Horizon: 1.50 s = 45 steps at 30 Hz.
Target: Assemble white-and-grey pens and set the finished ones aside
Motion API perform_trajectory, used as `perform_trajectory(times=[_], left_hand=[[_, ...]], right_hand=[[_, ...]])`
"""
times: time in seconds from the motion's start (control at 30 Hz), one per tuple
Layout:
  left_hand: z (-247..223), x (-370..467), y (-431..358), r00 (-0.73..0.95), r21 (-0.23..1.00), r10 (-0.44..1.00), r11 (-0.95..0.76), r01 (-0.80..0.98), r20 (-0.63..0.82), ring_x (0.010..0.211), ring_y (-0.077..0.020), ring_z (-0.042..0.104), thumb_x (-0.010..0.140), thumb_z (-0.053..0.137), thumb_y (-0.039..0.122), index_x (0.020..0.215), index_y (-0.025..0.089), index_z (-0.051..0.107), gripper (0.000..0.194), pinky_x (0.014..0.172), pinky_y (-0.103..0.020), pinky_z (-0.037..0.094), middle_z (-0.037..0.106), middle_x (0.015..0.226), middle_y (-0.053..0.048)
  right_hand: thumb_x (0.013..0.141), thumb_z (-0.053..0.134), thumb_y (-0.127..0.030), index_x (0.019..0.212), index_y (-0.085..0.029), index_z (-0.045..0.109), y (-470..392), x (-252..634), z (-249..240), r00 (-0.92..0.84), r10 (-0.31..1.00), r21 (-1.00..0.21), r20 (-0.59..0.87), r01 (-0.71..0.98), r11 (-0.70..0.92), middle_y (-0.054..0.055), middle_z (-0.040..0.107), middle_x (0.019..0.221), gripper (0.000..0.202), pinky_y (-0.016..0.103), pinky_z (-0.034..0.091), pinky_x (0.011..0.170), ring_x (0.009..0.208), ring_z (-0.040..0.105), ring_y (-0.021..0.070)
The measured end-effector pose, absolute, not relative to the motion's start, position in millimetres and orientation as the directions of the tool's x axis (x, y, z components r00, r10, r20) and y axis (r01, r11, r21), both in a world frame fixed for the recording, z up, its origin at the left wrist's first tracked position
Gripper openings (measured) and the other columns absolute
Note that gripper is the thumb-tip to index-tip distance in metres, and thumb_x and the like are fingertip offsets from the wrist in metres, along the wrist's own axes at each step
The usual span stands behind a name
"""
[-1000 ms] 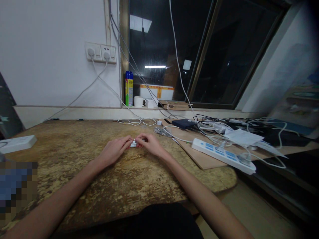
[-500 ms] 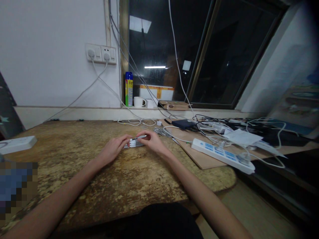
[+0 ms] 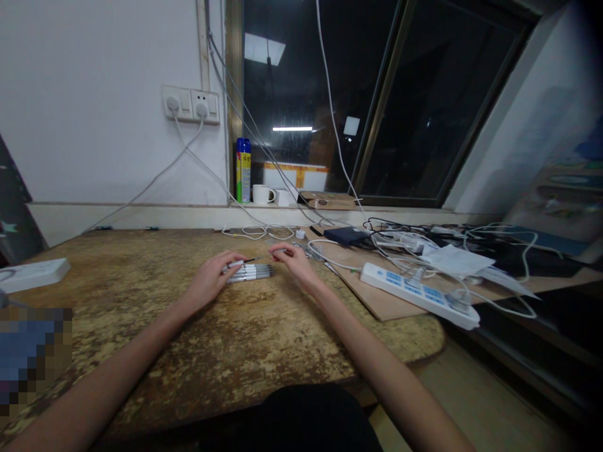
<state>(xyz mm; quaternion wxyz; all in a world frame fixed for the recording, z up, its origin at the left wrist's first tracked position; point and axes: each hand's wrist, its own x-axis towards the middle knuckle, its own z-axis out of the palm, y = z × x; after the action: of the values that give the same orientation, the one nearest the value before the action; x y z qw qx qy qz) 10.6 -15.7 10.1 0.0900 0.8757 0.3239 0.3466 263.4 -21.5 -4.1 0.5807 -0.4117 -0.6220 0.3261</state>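
Several white pens (image 3: 254,273) lie side by side on the worn wooden table (image 3: 141,295), between my two hands. My left hand (image 3: 211,279) rests at their left end and pinches one pen (image 3: 245,262) just above the row, its thin dark tip pointing right. My right hand (image 3: 296,265) is a short way to the right and pinches a small pale pen cap (image 3: 279,252) in its fingertips. There is a gap between the cap and the pen's tip.
A white power strip (image 3: 417,294) with tangled cables lies on a board at the right. Another white power strip (image 3: 31,274) sits at the left edge. A spray can (image 3: 243,169) and a mug (image 3: 262,194) stand on the windowsill. Wall sockets (image 3: 191,105) are above.
My hands have moved apart. The right hand drew the cap off to the right, baring the pen's tip, and the row of pens between them has come into view.
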Motion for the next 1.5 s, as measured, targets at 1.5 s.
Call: perform_trajectory(times=[1.5], left_hand=[[4.2,-5.9,-1.9,0.412,0.461,0.747,-0.654,0.6,0.522,0.104,-0.0291,0.069,0.102,0.041,0.052,0.119,0.023,0.07,0.045,0.097,-0.039,0.049,0.076,0.113,-0.007]], right_hand=[[0.084,0.069,-0.034,0.095,-0.017,0.074,0.0,277.5,-22.3,0.089,0.768,-0.747,0.635,0.323,0.581,0.01,0.075,0.101,0.02,0.034,0.054,0.083,0.086,0.069,0.0209]])
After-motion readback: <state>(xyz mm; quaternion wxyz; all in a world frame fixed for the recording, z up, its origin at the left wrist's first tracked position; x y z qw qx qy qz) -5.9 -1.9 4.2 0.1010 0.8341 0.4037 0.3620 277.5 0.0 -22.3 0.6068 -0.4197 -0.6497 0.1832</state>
